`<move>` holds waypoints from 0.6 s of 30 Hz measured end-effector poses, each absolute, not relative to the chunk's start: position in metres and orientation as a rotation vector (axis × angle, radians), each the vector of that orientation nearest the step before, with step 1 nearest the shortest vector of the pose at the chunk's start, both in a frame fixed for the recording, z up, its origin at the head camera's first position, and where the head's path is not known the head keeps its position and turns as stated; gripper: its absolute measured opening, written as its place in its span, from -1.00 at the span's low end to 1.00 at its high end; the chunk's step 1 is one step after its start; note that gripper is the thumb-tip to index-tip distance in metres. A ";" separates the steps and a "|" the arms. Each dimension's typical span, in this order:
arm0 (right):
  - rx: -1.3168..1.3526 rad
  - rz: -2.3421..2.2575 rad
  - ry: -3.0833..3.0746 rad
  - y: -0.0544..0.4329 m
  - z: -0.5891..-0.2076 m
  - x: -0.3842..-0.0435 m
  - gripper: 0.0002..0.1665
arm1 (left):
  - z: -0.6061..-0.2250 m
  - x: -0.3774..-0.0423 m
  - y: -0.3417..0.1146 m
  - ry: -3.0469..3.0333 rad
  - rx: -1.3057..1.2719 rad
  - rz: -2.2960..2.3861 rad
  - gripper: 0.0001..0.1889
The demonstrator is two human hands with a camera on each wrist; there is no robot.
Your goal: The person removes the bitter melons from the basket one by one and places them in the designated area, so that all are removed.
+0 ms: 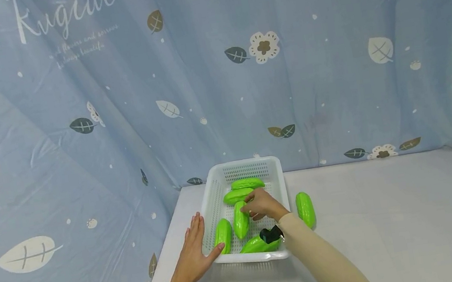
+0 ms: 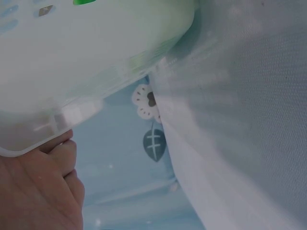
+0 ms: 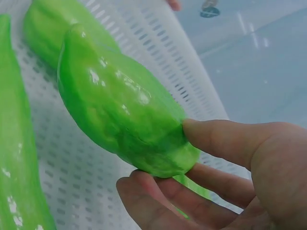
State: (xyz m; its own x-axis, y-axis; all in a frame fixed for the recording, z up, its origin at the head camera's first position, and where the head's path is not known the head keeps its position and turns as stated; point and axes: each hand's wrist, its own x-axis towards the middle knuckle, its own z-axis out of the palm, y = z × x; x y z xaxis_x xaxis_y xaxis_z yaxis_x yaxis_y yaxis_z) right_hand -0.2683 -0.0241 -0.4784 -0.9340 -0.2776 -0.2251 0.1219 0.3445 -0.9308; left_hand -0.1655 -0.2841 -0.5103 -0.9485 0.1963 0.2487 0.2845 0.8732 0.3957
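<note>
A white plastic basket (image 1: 276, 172) holds several glossy, lumpy green gourds. My right hand (image 1: 262, 203) is inside it and pinches the end of the middle gourd (image 1: 240, 221) between thumb and fingers. In the right wrist view this gourd (image 3: 120, 105) is tilted, its far end tapered, over the slotted basket floor. My left hand (image 1: 194, 251) rests at the basket's front left corner, fingers straight along the left side and thumb at the front rim. Beside it inside lies another gourd (image 1: 223, 236). In the left wrist view, the left fingers (image 2: 64, 155) are partly hidden by the rim.
Two gourds lie crosswise at the basket's back, the rear one (image 1: 247, 183) near the wall. A front gourd (image 1: 258, 245) is partly hidden by the right wrist camera. Outside, right of the basket, one gourd (image 1: 305, 209) lies on the white table (image 1: 394, 223). A blue curtain (image 1: 324, 98) hangs behind.
</note>
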 end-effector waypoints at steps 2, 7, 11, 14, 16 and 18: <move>-0.133 -1.649 2.235 -0.023 -0.477 -0.269 -0.40 | -0.511 -0.166 -0.284 -2.834 -0.374 -0.641 0.08; -0.128 -1.736 2.130 -0.019 -0.476 -0.271 -0.42 | -0.512 -0.166 -0.284 -2.822 -0.385 -0.625 0.08; -0.109 -1.791 2.070 -0.016 -0.475 -0.273 -0.40 | -0.512 -0.165 -0.283 -2.826 -0.372 -0.632 0.08; -0.107 -1.812 2.042 -0.014 -0.475 -0.274 -0.39 | -0.511 -0.165 -0.283 -2.827 -0.366 -0.631 0.09; -0.107 -1.821 2.026 -0.012 -0.475 -0.275 -0.39 | -0.511 -0.165 -0.283 -2.825 -0.368 -0.630 0.09; -0.100 -1.832 2.009 -0.011 -0.475 -0.275 -0.38 | -0.511 -0.166 -0.283 -2.823 -0.373 -0.630 0.08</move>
